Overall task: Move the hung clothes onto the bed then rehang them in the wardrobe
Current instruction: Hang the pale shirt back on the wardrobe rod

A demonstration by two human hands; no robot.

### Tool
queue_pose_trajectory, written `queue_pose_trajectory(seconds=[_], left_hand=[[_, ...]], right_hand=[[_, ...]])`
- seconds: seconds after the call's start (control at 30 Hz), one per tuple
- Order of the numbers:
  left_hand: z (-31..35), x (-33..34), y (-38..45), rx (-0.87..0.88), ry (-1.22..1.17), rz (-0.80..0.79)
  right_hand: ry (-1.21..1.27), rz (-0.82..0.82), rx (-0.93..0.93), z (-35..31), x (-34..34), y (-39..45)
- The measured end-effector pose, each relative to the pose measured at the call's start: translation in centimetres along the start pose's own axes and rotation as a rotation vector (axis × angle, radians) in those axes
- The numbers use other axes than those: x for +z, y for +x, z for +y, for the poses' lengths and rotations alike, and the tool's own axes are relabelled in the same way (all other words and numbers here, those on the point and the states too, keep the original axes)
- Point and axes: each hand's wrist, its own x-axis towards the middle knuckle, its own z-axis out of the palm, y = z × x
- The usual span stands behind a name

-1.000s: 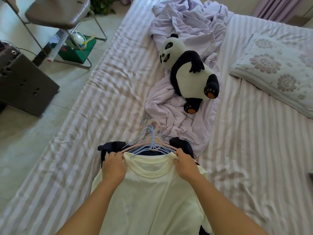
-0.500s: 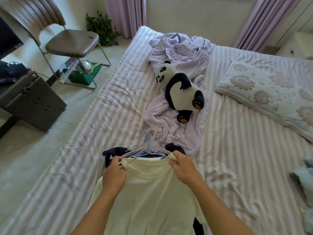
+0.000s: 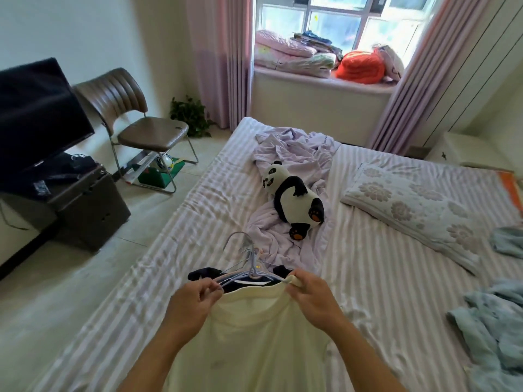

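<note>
- Two hands: left hand point(image 3: 195, 301) pinches hangers point(image 3: 249, 271); right hand point(image 3: 312, 299) grips cream shirt point(image 3: 254, 335) collar, over bed point(image 3: 382, 278).
- Risk: hooks beyond the hands may tangle, so the dark garment point(image 3: 202, 274) could slip off.

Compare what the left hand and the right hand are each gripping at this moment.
The left hand pinches the thin arms of the hangers, while the right hand bunches the collar edge of the cream shirt in its fist. The left hand's fingers are partly spread; the right hand's are curled tight. Both hands are held over the striped bed, at the shirt's neckline.
</note>
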Motion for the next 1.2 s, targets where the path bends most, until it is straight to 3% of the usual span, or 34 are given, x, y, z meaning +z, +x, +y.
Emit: queue_pose_trajectory(seconds=[0.23,0.6,0.9,1.07,1.2], left_hand=[[5.2,-3.5,-6.1,0.122,-0.018,0.113],[11.9,-6.0,-17.0,0.138,-0.119,0.400],[15.4,-7.0,-28.5,0.101,0.036,0.596],[14.8,-8.9,-34.4,-0.013,0.238,0.731],[14.0,-10.8,-38.7,-0.060,0.259,0.801]], right_hand=[[-0.050,-0.044,-0.108,-4.2,-3.3,-5.1],[0.071,-0.036,-0.352,-7.2,-9.0,-12.2],[0.129,0.027,-0.588,-9.9,-10.8,-18.0],[0.157,-0.068,-0.655,-13.1,-9.7,-20.7],[0.136,-0.119,-0.750,-16.3,-8.2,-23.3]])
